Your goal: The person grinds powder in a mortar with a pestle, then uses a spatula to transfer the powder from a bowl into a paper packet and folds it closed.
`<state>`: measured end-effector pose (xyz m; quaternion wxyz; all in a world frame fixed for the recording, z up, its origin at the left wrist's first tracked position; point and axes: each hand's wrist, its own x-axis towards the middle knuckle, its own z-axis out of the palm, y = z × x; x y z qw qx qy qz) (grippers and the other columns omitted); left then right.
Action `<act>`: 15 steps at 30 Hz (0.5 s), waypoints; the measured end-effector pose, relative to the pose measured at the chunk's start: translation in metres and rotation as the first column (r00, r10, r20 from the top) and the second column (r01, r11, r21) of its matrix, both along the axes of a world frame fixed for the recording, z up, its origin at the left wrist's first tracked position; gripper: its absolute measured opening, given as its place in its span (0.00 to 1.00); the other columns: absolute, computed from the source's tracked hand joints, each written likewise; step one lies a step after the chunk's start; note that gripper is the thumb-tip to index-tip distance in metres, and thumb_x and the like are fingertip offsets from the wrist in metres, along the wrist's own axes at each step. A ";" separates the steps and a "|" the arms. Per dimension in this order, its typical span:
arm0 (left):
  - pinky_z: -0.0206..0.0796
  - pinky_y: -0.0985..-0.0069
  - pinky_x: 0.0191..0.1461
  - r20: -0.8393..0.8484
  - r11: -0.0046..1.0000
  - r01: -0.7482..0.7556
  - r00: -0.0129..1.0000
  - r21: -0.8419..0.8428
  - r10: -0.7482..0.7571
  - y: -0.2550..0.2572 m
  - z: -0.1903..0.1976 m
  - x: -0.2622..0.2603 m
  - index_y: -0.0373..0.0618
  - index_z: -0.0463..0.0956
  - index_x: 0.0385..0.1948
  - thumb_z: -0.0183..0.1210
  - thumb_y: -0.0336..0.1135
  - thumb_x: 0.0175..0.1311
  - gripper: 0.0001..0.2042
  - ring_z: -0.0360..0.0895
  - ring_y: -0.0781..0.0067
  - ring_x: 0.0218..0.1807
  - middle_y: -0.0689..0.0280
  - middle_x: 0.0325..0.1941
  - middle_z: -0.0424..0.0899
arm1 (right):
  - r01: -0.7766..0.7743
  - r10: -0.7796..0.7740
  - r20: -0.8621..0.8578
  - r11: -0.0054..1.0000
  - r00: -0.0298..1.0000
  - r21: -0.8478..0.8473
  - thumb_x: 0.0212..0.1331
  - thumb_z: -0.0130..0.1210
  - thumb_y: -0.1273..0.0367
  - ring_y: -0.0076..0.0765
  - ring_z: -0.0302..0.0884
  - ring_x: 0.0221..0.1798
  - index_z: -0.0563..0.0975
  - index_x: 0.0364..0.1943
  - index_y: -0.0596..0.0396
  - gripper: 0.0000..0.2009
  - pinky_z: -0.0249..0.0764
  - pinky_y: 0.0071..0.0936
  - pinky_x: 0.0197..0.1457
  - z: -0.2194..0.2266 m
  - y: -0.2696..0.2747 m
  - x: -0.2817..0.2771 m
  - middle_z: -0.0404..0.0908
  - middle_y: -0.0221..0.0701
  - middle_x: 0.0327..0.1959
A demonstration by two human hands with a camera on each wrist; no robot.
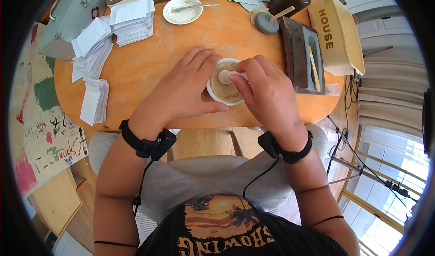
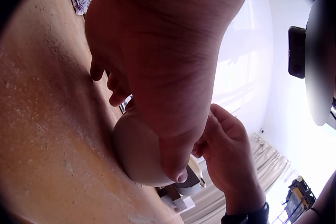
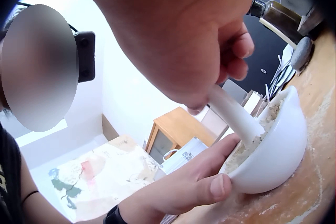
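Note:
A white mortar (image 1: 229,104) stands on the orange wooden table near its front edge, with beige-grey ground stuff (image 1: 223,92) inside. Around its left side my left hand (image 1: 185,91) holds it, the thumb along the near wall and the fingers on the far side. My right hand (image 1: 268,85) grips a white pestle (image 3: 235,117) from above. The pestle's head rests in the ground stuff, tilted in the right wrist view. From the left wrist, the mortar's smooth outer wall (image 2: 143,153) shows under my thumb; its inside is hidden there.
Stacks of folded white paper (image 1: 132,21) and a metal case (image 1: 74,20) lie left. Behind the mortar sits a small dish (image 1: 171,16) with a thin stick across it. To the right are a grey stone (image 1: 266,24), a dark slab (image 1: 297,57), a dark jar (image 1: 290,0) and a cream box (image 1: 337,38).

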<state>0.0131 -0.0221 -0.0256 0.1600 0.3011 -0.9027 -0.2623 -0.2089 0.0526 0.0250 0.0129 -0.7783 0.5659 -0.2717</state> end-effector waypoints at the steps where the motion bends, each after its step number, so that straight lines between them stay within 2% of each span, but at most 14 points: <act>1: 0.58 0.51 0.90 0.002 1.000 -0.003 1.000 -0.003 0.003 0.000 0.000 0.000 0.33 0.65 0.78 0.83 0.53 0.53 0.54 0.59 0.36 0.88 0.43 0.84 0.68 | 0.015 -0.014 -0.010 0.999 1.000 0.033 0.68 0.71 0.64 0.49 0.83 0.40 0.80 0.40 0.51 0.10 0.80 0.45 0.42 -0.001 0.000 -0.001 0.79 0.35 0.35; 4: 0.58 0.51 0.90 0.015 1.000 0.001 1.000 -0.006 -0.001 -0.001 0.001 0.000 0.33 0.65 0.78 0.83 0.53 0.53 0.54 0.59 0.37 0.88 0.43 0.84 0.68 | -0.010 0.010 0.002 1.000 1.000 -0.011 0.68 0.71 0.64 0.49 0.83 0.41 0.80 0.39 0.51 0.10 0.80 0.45 0.42 0.006 0.001 -0.001 0.79 0.35 0.36; 7: 0.58 0.51 0.90 0.010 1.000 -0.001 1.000 0.004 0.001 -0.001 0.001 -0.001 0.32 0.65 0.79 0.83 0.53 0.53 0.54 0.59 0.37 0.89 0.43 0.84 0.68 | -0.009 0.010 -0.042 1.000 0.999 0.020 0.68 0.71 0.64 0.49 0.83 0.40 0.80 0.39 0.51 0.10 0.79 0.45 0.41 0.004 0.000 -0.002 0.79 0.35 0.35; 15: 0.58 0.52 0.90 0.008 1.000 -0.001 1.000 0.000 0.001 0.000 0.001 0.000 0.32 0.65 0.79 0.83 0.54 0.53 0.54 0.58 0.37 0.89 0.43 0.84 0.68 | -0.005 0.005 -0.005 1.000 1.000 0.009 0.67 0.72 0.64 0.49 0.83 0.37 0.80 0.38 0.51 0.11 0.79 0.45 0.39 0.004 0.001 -0.003 0.80 0.34 0.33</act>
